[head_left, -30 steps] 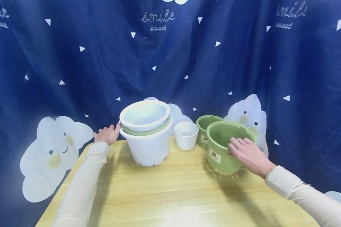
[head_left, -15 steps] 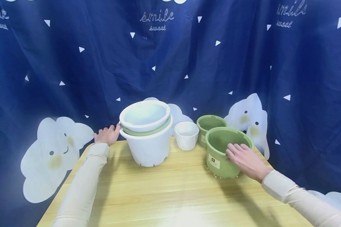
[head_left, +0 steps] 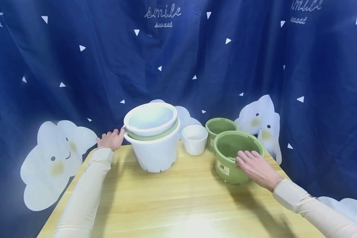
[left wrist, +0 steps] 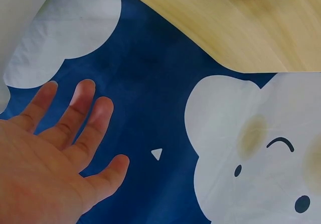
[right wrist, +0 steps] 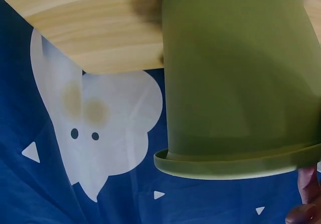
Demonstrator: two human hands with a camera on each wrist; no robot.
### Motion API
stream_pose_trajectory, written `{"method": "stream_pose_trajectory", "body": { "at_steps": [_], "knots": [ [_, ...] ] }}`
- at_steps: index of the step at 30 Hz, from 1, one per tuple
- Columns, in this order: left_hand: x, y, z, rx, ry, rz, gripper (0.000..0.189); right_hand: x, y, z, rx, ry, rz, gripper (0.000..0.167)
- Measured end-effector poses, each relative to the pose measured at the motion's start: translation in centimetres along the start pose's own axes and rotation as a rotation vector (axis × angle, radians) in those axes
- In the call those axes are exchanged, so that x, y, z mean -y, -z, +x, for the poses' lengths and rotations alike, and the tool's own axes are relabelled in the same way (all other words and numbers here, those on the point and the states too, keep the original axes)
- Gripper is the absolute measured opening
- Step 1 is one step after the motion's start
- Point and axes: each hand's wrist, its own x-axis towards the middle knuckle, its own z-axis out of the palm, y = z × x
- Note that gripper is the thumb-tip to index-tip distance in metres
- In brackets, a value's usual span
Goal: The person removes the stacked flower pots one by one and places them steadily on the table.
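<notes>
In the head view my right hand [head_left: 259, 168] grips the near rim of a green flower pot [head_left: 232, 173] with a pale label, at the table's right side. The right wrist view shows this pot's side wall [right wrist: 235, 83] and my fingertips [right wrist: 307, 184] at its rim. My left hand [head_left: 110, 139] is beside a stack of pots, fingertips close to its left rim; the left wrist view shows its fingers [left wrist: 98, 118] spread and holding nothing. The stack is a large white pot [head_left: 156, 153] with a green pot [head_left: 156, 136] and a tilted white pot [head_left: 151, 119] inside.
A small faceted white pot [head_left: 194, 145] and a second green pot [head_left: 221, 125] stand at the back of the wooden table [head_left: 166, 201]. The held pot partly covers the second one. A blue curtain [head_left: 178, 66] with cloud prints hangs behind the table.
My right hand has brought the green pot down toward the tabletop and slightly left. My left hand and the stack keep their places; the whole head view has shifted a little.
</notes>
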Motion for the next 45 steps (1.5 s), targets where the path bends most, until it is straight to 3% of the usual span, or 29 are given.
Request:
{"method": "stream_pose_trajectory", "body": {
  "at_steps": [18,25,33,45],
  "knots": [
    [0.0,0.4,-0.5,0.01,0.002,-0.002,0.095,0.2,0.1,0.6,0.044,0.001,0.072,0.024],
    [0.0,0.1,-0.6,0.017,0.001,0.004,0.091,0.2,0.7,1.4,0.067,-0.036,0.11,0.038],
    [-0.1,0.0,-0.3,0.007,-0.011,-0.007,0.092,-0.7,2.1,5.4,0.062,-0.1,0.173,0.035],
    [0.1,0.0,-0.2,-0.01,-0.004,-0.018,0.095,-2.0,4.3,13.9,0.069,-0.144,0.251,0.022]
  ]
}}
